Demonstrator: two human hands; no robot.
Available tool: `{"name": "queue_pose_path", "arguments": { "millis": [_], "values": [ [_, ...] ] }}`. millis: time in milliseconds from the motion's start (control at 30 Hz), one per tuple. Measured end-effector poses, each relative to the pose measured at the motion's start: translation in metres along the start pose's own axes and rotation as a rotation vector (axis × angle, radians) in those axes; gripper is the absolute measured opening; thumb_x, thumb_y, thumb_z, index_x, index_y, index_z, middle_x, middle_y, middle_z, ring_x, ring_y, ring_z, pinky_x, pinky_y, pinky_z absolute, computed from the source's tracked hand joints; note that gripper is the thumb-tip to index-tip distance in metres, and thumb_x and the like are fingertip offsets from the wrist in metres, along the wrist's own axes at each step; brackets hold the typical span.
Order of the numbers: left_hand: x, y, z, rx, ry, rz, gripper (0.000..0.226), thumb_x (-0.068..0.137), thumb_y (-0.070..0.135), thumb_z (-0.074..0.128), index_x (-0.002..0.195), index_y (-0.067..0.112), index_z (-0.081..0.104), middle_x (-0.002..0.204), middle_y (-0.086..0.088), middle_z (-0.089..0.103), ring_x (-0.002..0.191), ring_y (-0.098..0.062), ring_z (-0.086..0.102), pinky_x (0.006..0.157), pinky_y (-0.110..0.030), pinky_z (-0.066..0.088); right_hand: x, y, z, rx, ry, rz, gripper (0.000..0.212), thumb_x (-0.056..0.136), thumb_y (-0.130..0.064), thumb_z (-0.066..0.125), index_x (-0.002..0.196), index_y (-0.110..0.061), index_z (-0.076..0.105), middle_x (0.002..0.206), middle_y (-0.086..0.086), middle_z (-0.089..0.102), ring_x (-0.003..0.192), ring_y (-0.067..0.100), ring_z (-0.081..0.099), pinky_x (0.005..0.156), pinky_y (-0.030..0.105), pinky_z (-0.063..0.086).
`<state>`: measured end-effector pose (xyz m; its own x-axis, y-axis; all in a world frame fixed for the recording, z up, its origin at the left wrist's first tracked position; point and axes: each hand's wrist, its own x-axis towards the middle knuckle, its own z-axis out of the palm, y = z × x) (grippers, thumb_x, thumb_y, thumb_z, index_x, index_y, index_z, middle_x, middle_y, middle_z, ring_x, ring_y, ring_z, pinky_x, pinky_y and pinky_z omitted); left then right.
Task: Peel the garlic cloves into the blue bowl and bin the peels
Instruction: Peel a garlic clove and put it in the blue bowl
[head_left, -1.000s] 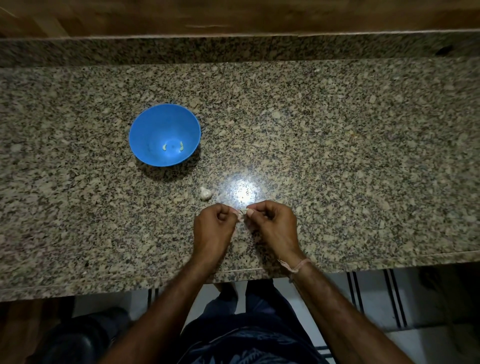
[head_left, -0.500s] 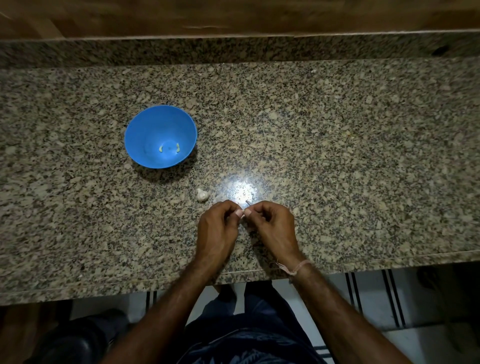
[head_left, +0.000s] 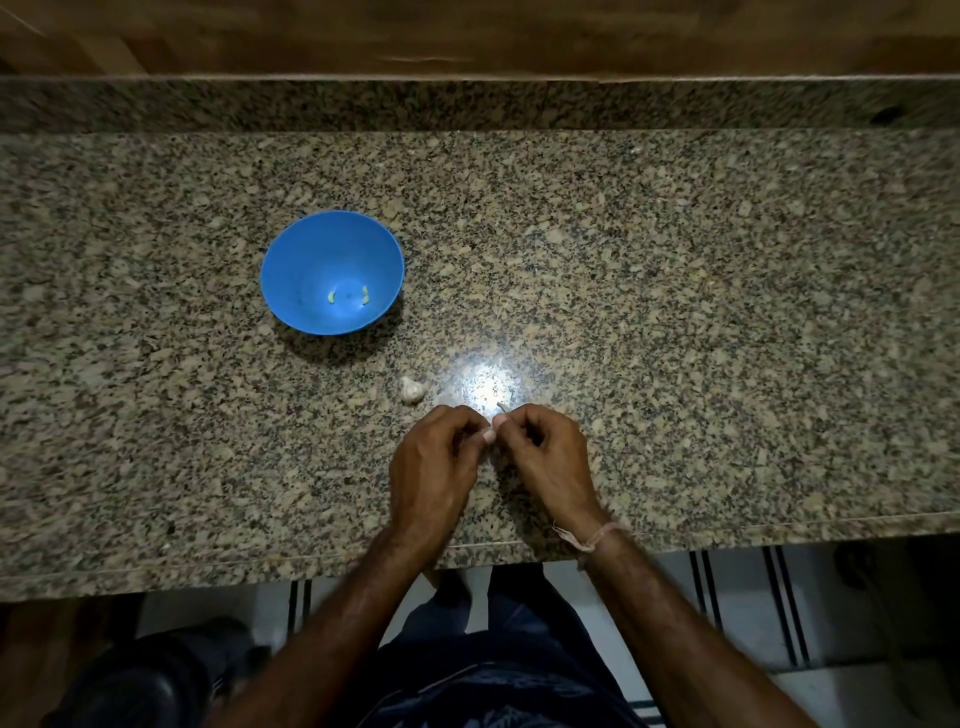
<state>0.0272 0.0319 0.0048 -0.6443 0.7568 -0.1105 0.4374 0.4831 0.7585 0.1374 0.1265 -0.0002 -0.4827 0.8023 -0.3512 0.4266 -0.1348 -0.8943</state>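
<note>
On a granite table (head_left: 675, 312), a blue bowl (head_left: 311, 260) stands well left of the left hand (head_left: 431, 467) and right hand (head_left: 550, 457), whose curled fingertips together pinch a garlic clove (head_left: 493, 423) near the front edge. It is mostly hidden, its axis unreadable. It is likely light and slippery, with brittle skin best nipped at the tip. A skin sliver (head_left: 501, 407) points away.

Both bare forearms reach up from the lower edge and converge toward the middle. The left grip (head_left: 434, 460) and right grip (head_left: 545, 457) sit close together, backs up and fingers curled in. Their fingertips (head_left: 487, 435) meet, thumb and forefinger of each pinching a garlic clove (head_left: 500, 406) between them, hidden but for a thin tip. Both wrists are bent slightly inward.
</note>
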Motion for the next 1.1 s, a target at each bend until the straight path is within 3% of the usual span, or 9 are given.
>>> {"name": "queue_pose_path", "arguments": {
  "millis": [133,300,433,500,600,700,900,1000,1100],
  "values": [
    [0.0,-0.001,0.002,0.005,0.018,-0.02,0.013,0.099,0.023,0.061,0.099,0.031,0.071,0.094,0.015,0.069,0.083,-0.007,0.062,0.069,-0.036,0.054,-0.002,-0.001,-0.002,-0.004,0.037,0.011,0.023,0.099,-0.025,0.071,0.079,-0.013,0.073,0.074,0.001,0.074,0.073,0.019,0.071,0.068,0.028,0.056],
    [-0.001,0.002,0.002,0.047,0.043,-0.047,0.016,0.096,0.037,0.067,0.084,0.028,0.062,0.081,0.011,0.064,0.073,-0.007,0.059,0.061,-0.034,0.048,-0.001,0.001,-0.003,-0.011,0.045,0.019,0.022,0.097,-0.023,0.072,0.078,-0.014,0.072,0.074,0.0,0.073,0.075,0.016,0.071,0.072,0.032,0.057],
    [0.001,-0.002,0.002,0.048,0.045,0.003,0.002,0.096,0.03,0.067,0.097,0.028,0.065,0.1,0.014,0.061,0.089,-0.01,0.06,0.069,-0.034,0.051,-0.002,0.0,-0.003,-0.005,0.066,0.01,0.024,0.098,-0.024,0.071,0.078,-0.012,0.072,0.077,0.001,0.075,0.078,0.017,0.072,0.072,0.028,0.056],
    [0.002,-0.004,0.002,0.086,0.044,0.008,0.011,0.099,0.032,0.063,0.09,0.028,0.067,0.093,0.013,0.062,0.088,-0.012,0.06,0.068,-0.034,0.05,-0.002,0.0,-0.004,-0.006,0.071,0.013,0.024,0.098,-0.024,0.07,0.078,-0.011,0.072,0.076,-0.001,0.074,0.075,0.012,0.071,0.069,0.023,0.055],
    [0.003,-0.005,0.003,0.061,0.031,0.017,0.02,0.098,0.015,0.06,0.11,0.026,0.072,0.106,0.012,0.069,0.099,-0.013,0.064,0.078,-0.037,0.055,-0.001,-0.001,-0.004,0.0,0.072,0.009,0.023,0.098,-0.023,0.071,0.078,-0.012,0.073,0.072,-0.006,0.073,0.069,0.004,0.067,0.067,0.017,0.051],
    [0.002,-0.001,-0.001,-0.002,0.037,0.027,0.022,0.097,0.031,0.067,0.119,0.028,0.069,0.11,0.013,0.068,0.099,-0.009,0.063,0.079,-0.035,0.054,0.001,0.0,-0.003,-0.005,0.053,0.014,0.024,0.098,-0.027,0.072,0.079,-0.013,0.074,0.075,-0.001,0.074,0.074,0.013,0.07,0.071,0.029,0.057],
    [0.0,0.001,-0.012,0.025,0.038,0.038,0.007,0.097,0.028,0.066,0.095,0.03,0.072,0.089,0.013,0.069,0.081,-0.008,0.062,0.068,-0.038,0.054,0.002,-0.003,0.006,-0.055,-0.041,-0.03,0.022,0.098,-0.035,0.071,0.084,-0.019,0.078,0.084,-0.001,0.077,0.084,0.019,0.073,0.081,0.046,0.061],
    [-0.003,-0.011,-0.026,0.023,0.117,-0.024,0.006,0.097,0.029,0.068,0.091,0.029,0.069,0.083,0.013,0.067,0.076,-0.004,0.061,0.063,-0.032,0.051,0.001,-0.005,0.004,-0.07,-0.014,-0.103,0.009,0.099,-0.023,0.071,0.098,-0.019,0.079,0.093,-0.005,0.077,0.089,0.009,0.073,0.079,0.028,0.06],
    [-0.003,-0.038,-0.043,0.01,0.211,-0.114,0.008,0.095,0.024,0.071,0.09,0.028,0.068,0.082,0.015,0.066,0.075,0.0,0.061,0.059,-0.023,0.045,0.004,0.001,-0.003,-0.209,0.036,-0.208,0.031,0.097,-0.005,0.07,0.127,-0.013,0.069,0.117,-0.005,0.061,0.106,0.009,0.065,0.086,0.015,0.056]
  ]
}}
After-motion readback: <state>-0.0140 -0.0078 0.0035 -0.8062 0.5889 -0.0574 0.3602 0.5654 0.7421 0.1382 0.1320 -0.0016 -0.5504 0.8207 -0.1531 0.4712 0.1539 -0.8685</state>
